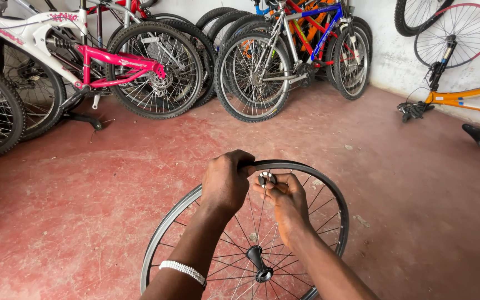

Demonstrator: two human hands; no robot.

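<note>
A bare bicycle wheel [331, 203] with a dark rim, thin spokes and a black hub [261, 266] lies tilted in front of me over the red floor. My left hand [226, 180] is closed over the far top of the rim. A white beaded band sits on that wrist. My right hand [285, 200] is just inside the rim, its fingers pinched on a small round silver tool [266, 178] set against a spoke near the rim.
Several bicycles lean along the back wall, among them a white and pink one [115, 61] at left and a blue and red one [306, 33]. An orange bicycle frame [462, 97] lies upside down at right, below wheels hung on the white wall [384, 61].
</note>
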